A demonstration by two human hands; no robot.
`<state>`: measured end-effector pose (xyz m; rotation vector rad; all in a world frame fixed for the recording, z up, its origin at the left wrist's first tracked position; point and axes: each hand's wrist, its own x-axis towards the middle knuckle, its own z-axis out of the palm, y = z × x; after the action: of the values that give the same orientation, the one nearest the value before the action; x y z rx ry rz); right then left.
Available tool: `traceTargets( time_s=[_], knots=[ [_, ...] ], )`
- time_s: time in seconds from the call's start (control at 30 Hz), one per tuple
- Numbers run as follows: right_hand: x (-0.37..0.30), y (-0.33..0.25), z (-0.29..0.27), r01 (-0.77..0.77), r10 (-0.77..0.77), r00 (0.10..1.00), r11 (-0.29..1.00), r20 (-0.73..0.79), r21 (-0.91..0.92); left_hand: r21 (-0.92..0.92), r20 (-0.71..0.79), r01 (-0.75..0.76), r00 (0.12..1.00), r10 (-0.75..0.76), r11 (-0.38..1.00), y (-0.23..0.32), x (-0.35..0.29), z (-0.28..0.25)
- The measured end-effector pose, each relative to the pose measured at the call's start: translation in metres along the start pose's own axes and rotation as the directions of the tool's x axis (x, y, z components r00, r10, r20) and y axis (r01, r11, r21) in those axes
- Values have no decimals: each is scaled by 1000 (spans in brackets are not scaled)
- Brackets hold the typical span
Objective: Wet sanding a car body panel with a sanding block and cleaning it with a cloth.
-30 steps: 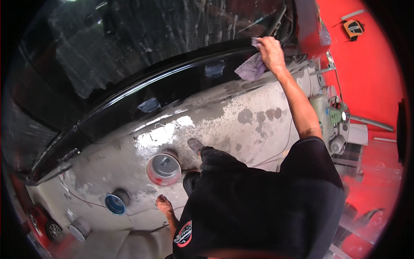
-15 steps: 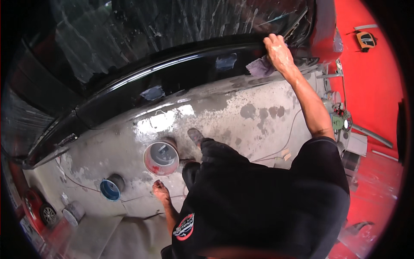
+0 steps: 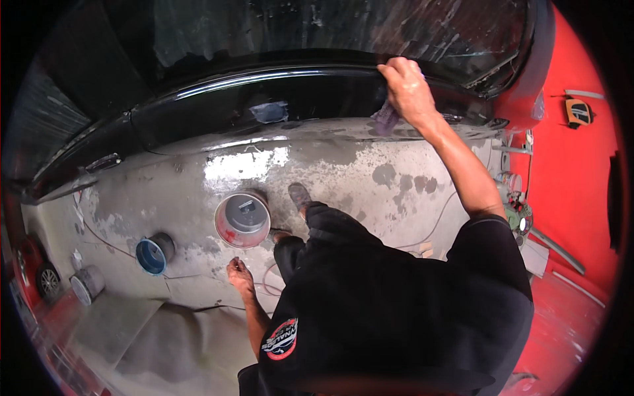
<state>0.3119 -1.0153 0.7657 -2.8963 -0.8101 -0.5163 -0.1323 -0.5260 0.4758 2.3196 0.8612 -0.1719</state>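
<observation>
My right hand (image 3: 409,91) is closed round a crumpled purple-grey cloth (image 3: 385,120) at the upper edge of a wet black car door panel (image 3: 198,109). The cloth hangs below the fingers, against the panel. To the left of it, a dull grey patch (image 3: 269,112) shows on the glossy black paint. Above the hand, the side window (image 3: 317,30) is streaked with pale smears. My left hand (image 3: 240,276) hangs low by my side with its fingers curled in, and nothing shows in it. It is nearest to a pale bucket (image 3: 243,220) with red stains and a dark object inside.
A blue-rimmed bucket (image 3: 152,256) and a whitish bucket (image 3: 86,285) stand farther left on the wet concrete floor (image 3: 350,158). A thin hose (image 3: 105,241) crosses the floor. Equipment (image 3: 518,214) lines the red wall (image 3: 574,178) at right. A small red car (image 3: 41,270) is at far left.
My right hand and the cloth have moved left along the door panel, over where a second grey patch showed. The whole view has shifted. My left hand stays low and curled.
</observation>
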Motion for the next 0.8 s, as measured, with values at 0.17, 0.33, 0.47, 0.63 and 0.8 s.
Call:
traceTargets(
  time_s=[0.17, 0.33, 0.47, 0.63, 0.8],
  knots=[
    [71, -90, 36, 165, -162, 986, 983, -34, 87, 88, -29, -93, 995, 96, 992, -47, -22, 16],
    [43, -55, 17, 65, -66, 998, 996, 17, 53, 157, 37, -17, 999, 12, 987, -62, -10, 23],
    [-25, 56, -19, -117, 120, 991, 992, 57, -52, 138, -13, -230, 972, 234, 963, -52, 20, 14],
    [-97, 151, -59, -337, 340, 940, 931, -3, -143, 109, 43, -201, 979, 197, 974, 13, 55, 6],
    [-78, 132, -42, -265, 260, 963, 961, -69, -82, 117, 100, -216, 974, 205, 969, 48, 62, 10]
  ],
)
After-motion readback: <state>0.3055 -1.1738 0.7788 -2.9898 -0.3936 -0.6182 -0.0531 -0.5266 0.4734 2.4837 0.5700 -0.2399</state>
